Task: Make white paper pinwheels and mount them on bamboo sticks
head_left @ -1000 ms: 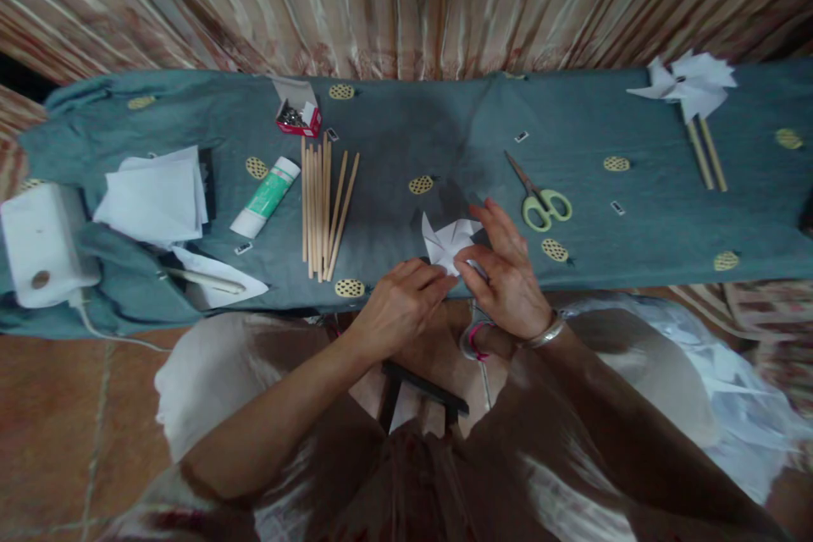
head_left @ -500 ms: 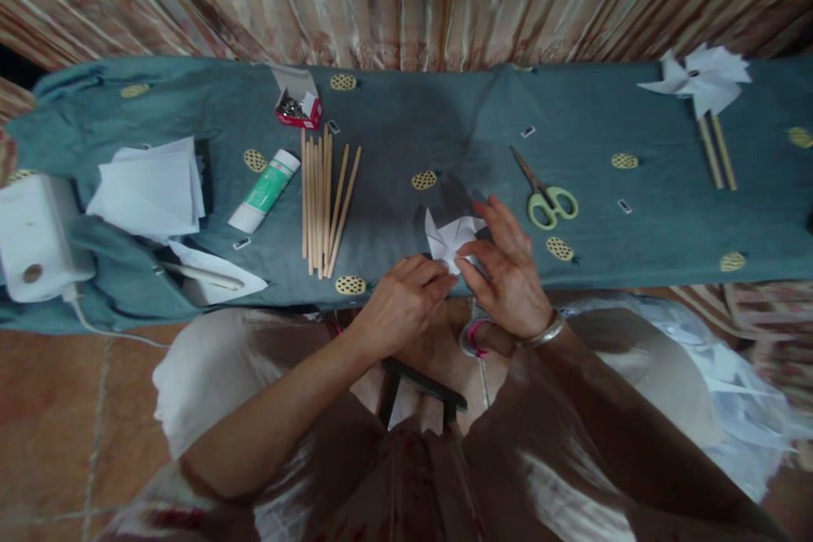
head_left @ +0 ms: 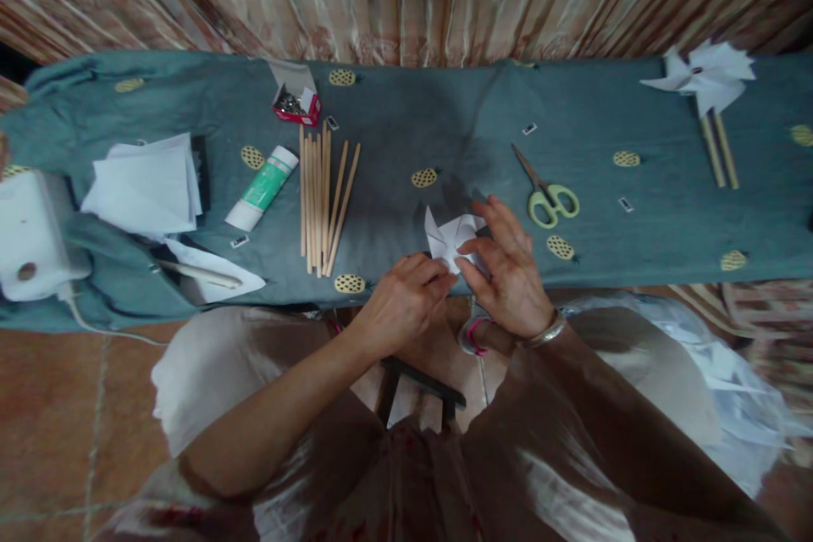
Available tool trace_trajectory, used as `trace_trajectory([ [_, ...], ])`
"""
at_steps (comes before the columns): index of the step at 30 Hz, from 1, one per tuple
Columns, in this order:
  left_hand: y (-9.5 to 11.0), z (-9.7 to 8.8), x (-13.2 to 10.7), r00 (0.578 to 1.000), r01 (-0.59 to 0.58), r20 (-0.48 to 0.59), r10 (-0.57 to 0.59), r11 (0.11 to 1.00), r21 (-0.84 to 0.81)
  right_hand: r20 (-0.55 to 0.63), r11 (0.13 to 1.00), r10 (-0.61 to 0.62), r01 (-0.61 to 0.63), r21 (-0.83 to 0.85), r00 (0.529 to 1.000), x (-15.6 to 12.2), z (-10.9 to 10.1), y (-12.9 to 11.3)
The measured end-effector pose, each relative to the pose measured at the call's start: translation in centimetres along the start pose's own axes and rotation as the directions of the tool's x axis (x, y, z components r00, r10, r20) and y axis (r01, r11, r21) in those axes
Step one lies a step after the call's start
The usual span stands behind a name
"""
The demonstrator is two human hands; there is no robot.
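- A long table (head_left: 394,102), covered in blue-green, pineapple-patterned cloth
- At its left end, a white corded device (head_left: 35,233)
- Beside that, a stack of white paper (head_left: 143,190) and a pointed sheet (head_left: 246,273)
- A green-and-white tube (head_left: 263,189)
- Wooden sticks (head_left: 316,203), just below an open red box (head_left: 298,113)
- Green-handled scissors (head_left: 543,189), right of centre
- White pinwheels (head_left: 715,76) at the right end, their two sticks angled toward the near edge

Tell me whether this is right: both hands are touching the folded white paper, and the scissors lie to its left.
Wrong side: the head view shows the scissors to the right of the folded white paper. The left hand and right hand do touch it.
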State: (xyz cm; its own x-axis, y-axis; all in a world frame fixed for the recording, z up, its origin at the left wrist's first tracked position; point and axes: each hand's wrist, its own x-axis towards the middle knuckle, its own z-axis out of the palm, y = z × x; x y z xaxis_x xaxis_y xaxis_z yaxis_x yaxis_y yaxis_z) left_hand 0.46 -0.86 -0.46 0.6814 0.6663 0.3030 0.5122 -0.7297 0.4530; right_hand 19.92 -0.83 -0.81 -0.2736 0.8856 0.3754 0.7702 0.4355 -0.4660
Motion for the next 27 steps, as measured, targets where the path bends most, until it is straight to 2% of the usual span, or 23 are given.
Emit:
trace_trajectory([
  [8,0.05,-0.03,0.03,1.0,0.01,-0.005,-0.01,1.0,-0.023,0.017,1.0,-0.019,0.019,-0.013,1.0,-0.12,-0.09,0.12],
  [27,0.26,-0.1,0.1,1.0,-0.007,0.021,0.006,0.999,0.039,0.002,1.0,-0.031,0.031,-0.003,1.0,-0.3,0.08,0.44],
])
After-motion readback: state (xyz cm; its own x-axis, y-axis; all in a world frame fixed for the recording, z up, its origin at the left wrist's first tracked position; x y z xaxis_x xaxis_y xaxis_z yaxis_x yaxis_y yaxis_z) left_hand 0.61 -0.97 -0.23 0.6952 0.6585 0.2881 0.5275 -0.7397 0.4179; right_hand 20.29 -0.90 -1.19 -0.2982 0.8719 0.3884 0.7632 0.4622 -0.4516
